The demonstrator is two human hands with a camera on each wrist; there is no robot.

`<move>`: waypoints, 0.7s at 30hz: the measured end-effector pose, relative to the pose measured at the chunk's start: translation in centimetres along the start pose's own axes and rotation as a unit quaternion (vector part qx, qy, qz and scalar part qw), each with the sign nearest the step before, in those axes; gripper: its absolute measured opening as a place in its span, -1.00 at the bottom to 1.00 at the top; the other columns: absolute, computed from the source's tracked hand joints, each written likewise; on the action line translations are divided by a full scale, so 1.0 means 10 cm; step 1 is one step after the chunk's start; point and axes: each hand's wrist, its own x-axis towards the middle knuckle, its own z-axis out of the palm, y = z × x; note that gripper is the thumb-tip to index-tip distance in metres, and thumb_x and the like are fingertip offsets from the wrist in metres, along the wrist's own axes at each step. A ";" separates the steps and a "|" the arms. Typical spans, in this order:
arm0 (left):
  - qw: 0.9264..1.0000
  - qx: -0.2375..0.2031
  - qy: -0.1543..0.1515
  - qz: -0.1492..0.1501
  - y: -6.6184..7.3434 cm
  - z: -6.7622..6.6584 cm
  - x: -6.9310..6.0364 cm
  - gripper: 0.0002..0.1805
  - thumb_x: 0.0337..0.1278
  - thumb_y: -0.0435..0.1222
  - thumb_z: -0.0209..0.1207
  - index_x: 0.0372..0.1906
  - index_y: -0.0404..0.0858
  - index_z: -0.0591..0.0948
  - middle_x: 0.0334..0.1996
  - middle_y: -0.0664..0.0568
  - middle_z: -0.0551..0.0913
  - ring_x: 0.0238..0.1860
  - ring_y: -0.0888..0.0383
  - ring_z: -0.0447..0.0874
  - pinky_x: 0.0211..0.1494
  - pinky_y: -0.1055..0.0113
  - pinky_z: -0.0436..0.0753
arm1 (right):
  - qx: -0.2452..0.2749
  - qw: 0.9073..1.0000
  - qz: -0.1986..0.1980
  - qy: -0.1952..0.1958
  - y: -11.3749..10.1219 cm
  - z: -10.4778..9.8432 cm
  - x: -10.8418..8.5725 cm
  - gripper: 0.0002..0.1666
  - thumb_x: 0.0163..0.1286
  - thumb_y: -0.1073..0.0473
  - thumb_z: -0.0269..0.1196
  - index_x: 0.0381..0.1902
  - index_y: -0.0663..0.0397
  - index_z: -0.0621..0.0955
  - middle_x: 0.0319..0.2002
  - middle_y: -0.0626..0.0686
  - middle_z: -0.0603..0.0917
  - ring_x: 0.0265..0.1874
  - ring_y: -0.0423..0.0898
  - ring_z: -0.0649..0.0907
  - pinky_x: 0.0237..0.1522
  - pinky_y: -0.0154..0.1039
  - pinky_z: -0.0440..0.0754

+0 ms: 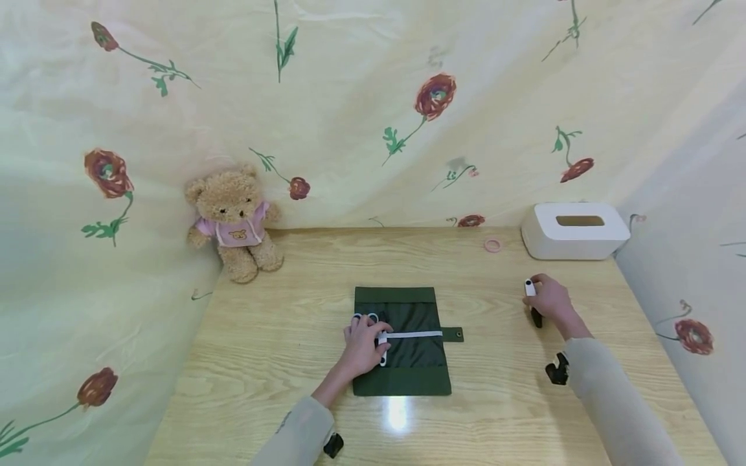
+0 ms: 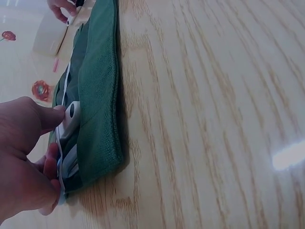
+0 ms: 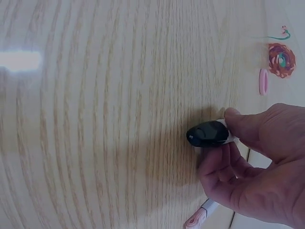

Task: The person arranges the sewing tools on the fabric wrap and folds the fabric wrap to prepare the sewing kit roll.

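Green pouch [image 1: 402, 382], one: laid open flat about the middle of the wooden table [image 1: 262, 349], between left and right edges; short strap [image 1: 452, 334] with a snap projects from its right side.

White elastic band [image 1: 416, 334], one: crosses the pouch from side to side.

Scissors [image 1: 373, 315], pale finger rings: in the left part of the pouch, partly covered by the hand.

White handle [image 2: 70, 126], black oval mark at its end: in the pouch, just right of the scissors.

Left hand [image 1: 362, 346]: over the pouch's left side, fingers bent by the band, thumb tip touching the white handle; whether it grips cannot be told.

Right hand [image 1: 552, 299]: near the table's right edge; nearly closed, thumb and fingers pinching a white-and-black tool [image 3: 208, 133], its black end pointing to the near edge. Contact between tool and table cannot be told.

Tissue box [image 1: 577, 243], white, slotted top: far right corner.

Pink ring [image 1: 492, 250]: near the far edge, just left of the box.

Teddy bear [image 1: 239, 223], lilac top: sitting at the far left corner.
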 end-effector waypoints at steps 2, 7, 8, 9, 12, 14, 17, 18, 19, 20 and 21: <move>1.000 0.002 0.000 -0.004 0.00 0.01 0.00 -0.77 0.18 -0.29 0.37 -0.05 -0.07 0.68 -0.18 -0.02 0.40 -0.11 -0.01 0.25 -0.09 0.05 0.20 | 0.008 1.000 0.004 -0.006 0.01 0.00 -0.01 -0.32 0.26 0.28 0.30 0.18 0.60 0.29 0.03 0.65 0.46 -0.13 0.37 0.52 -0.10 0.18 0.48; 1.000 0.022 0.007 -0.006 0.01 0.03 0.05 -0.74 0.15 -0.30 0.39 -0.06 -0.02 0.70 -0.15 -0.05 0.42 -0.10 -0.03 0.26 -0.09 0.04 0.22 | 0.023 1.000 0.000 -0.010 0.02 -0.02 -0.02 -0.30 0.29 0.29 0.29 0.23 0.60 0.26 -0.07 0.60 0.56 -0.22 0.28 0.62 -0.21 0.04 0.52; 1.000 0.027 0.008 -0.005 0.02 0.03 0.06 -0.74 0.14 -0.30 0.39 -0.06 -0.01 0.71 -0.14 -0.06 0.42 -0.10 -0.03 0.26 -0.10 0.03 0.23 | 0.023 1.000 -0.004 -0.007 0.02 -0.03 -0.02 -0.30 0.29 0.29 0.29 0.23 0.60 0.26 -0.10 0.58 0.58 -0.23 0.27 0.63 -0.21 0.02 0.51; 0.999 0.032 0.009 -0.006 0.02 0.03 0.07 -0.73 0.13 -0.30 0.39 -0.05 0.00 0.71 -0.13 -0.08 0.43 -0.09 -0.05 0.26 -0.10 0.03 0.23 | 0.023 1.000 -0.010 -0.005 0.02 -0.02 -0.01 -0.30 0.29 0.30 0.29 0.23 0.59 0.26 -0.13 0.55 0.61 -0.26 0.24 0.64 -0.23 -0.01 0.51; 0.999 0.044 0.004 -0.012 0.04 0.03 0.07 -0.72 0.14 -0.30 0.38 -0.04 0.01 0.72 -0.10 -0.10 0.42 -0.05 -0.08 0.25 -0.09 0.03 0.22 | 0.027 0.999 -0.027 0.002 0.02 0.00 0.00 -0.33 0.29 0.30 0.29 0.23 0.54 0.28 -0.25 0.46 0.65 -0.38 0.12 0.64 -0.34 -0.11 0.50; 0.999 0.048 0.000 -0.017 0.05 0.02 0.07 -0.73 0.15 -0.30 0.37 -0.05 0.02 0.72 -0.10 -0.11 0.42 -0.04 -0.09 0.25 -0.09 0.02 0.22 | 0.042 0.998 -0.039 0.007 -0.01 0.02 0.00 -0.34 0.30 0.31 0.29 0.24 0.51 0.29 -0.33 0.39 0.65 -0.46 0.04 0.61 -0.42 -0.17 0.50; 0.999 0.046 -0.003 -0.023 0.06 0.01 0.05 -0.74 0.16 -0.31 0.36 -0.05 0.01 0.71 -0.10 -0.11 0.41 -0.03 -0.10 0.24 -0.07 0.00 0.22 | 0.074 0.996 -0.047 0.007 -0.09 0.06 -0.01 -0.33 0.34 0.30 0.27 0.29 0.47 0.28 -0.34 0.32 0.60 -0.51 -0.08 0.56 -0.50 -0.22 0.52; 0.999 0.042 -0.003 -0.025 0.07 0.01 0.04 -0.74 0.16 -0.31 0.36 -0.05 0.01 0.70 -0.10 -0.11 0.41 -0.03 -0.11 0.24 -0.07 -0.01 0.22 | 0.096 0.994 -0.047 0.004 -0.13 0.08 -0.02 -0.33 0.36 0.31 0.26 0.31 0.46 0.26 -0.32 0.31 0.57 -0.52 -0.11 0.55 -0.51 -0.23 0.54; 0.999 0.040 -0.002 -0.026 0.07 0.01 0.03 -0.74 0.16 -0.32 0.36 -0.06 0.01 0.70 -0.10 -0.11 0.41 -0.03 -0.11 0.24 -0.06 -0.02 0.22 | 0.120 0.992 -0.047 0.002 -0.18 0.10 -0.03 -0.33 0.37 0.32 0.25 0.33 0.46 0.25 -0.31 0.32 0.56 -0.52 -0.13 0.56 -0.51 -0.23 0.57; 0.999 0.039 -0.002 -0.028 0.07 0.02 0.02 -0.74 0.16 -0.32 0.36 -0.06 0.00 0.70 -0.10 -0.12 0.40 -0.03 -0.12 0.24 -0.05 -0.03 0.22 | 0.144 0.988 -0.047 -0.001 -0.22 0.12 -0.04 -0.33 0.39 0.33 0.23 0.34 0.46 0.24 -0.28 0.32 0.54 -0.51 -0.16 0.56 -0.50 -0.23 0.59; 0.999 0.038 -0.003 -0.030 0.07 0.02 0.01 -0.74 0.16 -0.33 0.36 -0.07 0.00 0.69 -0.10 -0.12 0.40 -0.02 -0.12 0.24 -0.05 -0.04 0.22 | 0.168 0.985 -0.047 -0.005 -0.27 0.15 -0.05 -0.33 0.40 0.34 0.22 0.36 0.45 0.22 -0.26 0.32 0.53 -0.50 -0.18 0.56 -0.49 -0.23 0.61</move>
